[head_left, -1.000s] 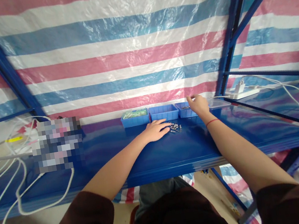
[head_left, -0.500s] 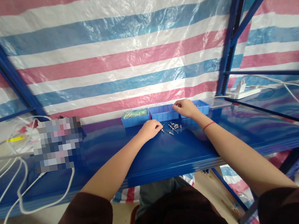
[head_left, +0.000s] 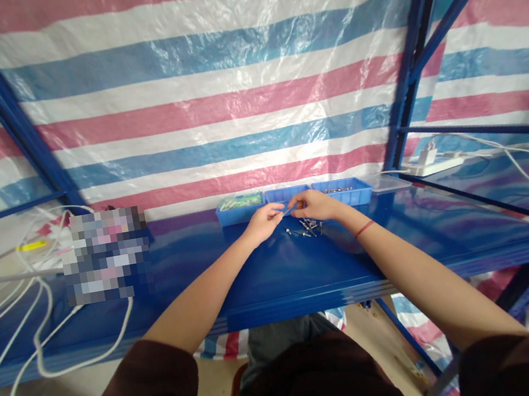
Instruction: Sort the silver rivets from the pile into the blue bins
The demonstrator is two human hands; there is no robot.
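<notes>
My left hand (head_left: 266, 222) pinches a thin, light-coloured rod (head_left: 286, 212) that points toward my right hand (head_left: 315, 206). The fingers of my right hand are bent together at the far end of the rod; whatever they hold is too small to make out. Just below both hands, a loose pile of small metal pins with thicker heads (head_left: 310, 227) lies on the blue table (head_left: 276, 270). Behind my hands stand three blue bins: a left bin (head_left: 237, 216) of greenish thin pieces, a middle bin (head_left: 286, 191) partly hidden by my fingers, and a right bin (head_left: 356, 197) with small metal parts.
White cables (head_left: 46, 329) and a blurred-out patch (head_left: 104, 255) take up the left side. A clear plastic lid (head_left: 388, 182) lies right of the bins, with a white power strip (head_left: 434, 163) beyond. Blue posts (head_left: 407, 66) and a striped sheet (head_left: 209, 109) stand behind.
My right hand has come down and left from over the bins to meet my left hand. The left hand has risen slightly off the table with the thin rod.
</notes>
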